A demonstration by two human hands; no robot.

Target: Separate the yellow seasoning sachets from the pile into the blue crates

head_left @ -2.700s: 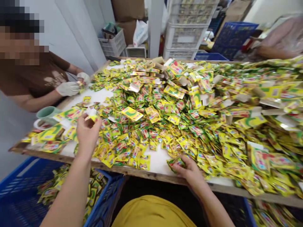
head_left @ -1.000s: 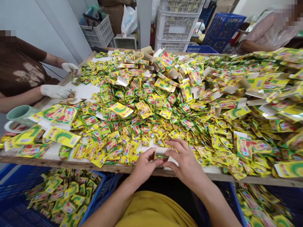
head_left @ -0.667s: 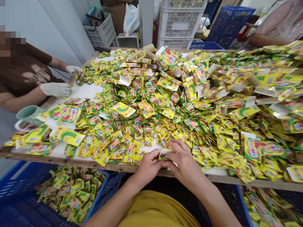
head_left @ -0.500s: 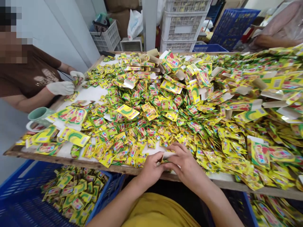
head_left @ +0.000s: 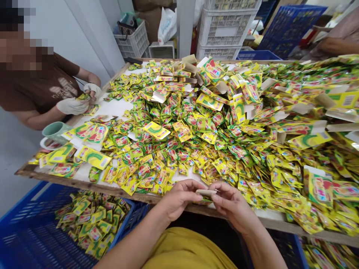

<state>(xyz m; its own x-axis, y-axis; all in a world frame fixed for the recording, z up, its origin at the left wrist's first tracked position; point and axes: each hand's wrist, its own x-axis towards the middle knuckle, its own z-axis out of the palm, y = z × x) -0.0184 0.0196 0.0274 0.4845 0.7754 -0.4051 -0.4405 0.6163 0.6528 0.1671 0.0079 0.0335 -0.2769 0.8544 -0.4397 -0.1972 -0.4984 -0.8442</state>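
Both my hands meet over the table's front edge around one small carton (head_left: 206, 192), its greyish inner flap turned up toward me. My left hand (head_left: 182, 198) pinches its left end between thumb and fingers. At the other end, the thumb and fingers of my right hand (head_left: 234, 203) grip the flap side. My fingers cover most of the carton's printed faces. Just beyond lie many small yellow candy sachets (head_left: 221, 166), with green ones (head_left: 168, 153) heaped farther back. Flat yellow cartons (head_left: 156, 130) rest on the heap.
A blue crate (head_left: 17, 224) holding filled cartons (head_left: 92, 224) stands below left; another crate (head_left: 301, 250) is below right. Across the left corner, a co-worker's gloved hand (head_left: 73, 106) handles sachets. A green mug (head_left: 53, 132) stands at the left edge. White crates (head_left: 221, 30) are stacked behind.
My hands have moved slightly apart and the carton has turned, its flap now showing between them. The view has shifted a little left. The co-worker's hands still hold sachets.
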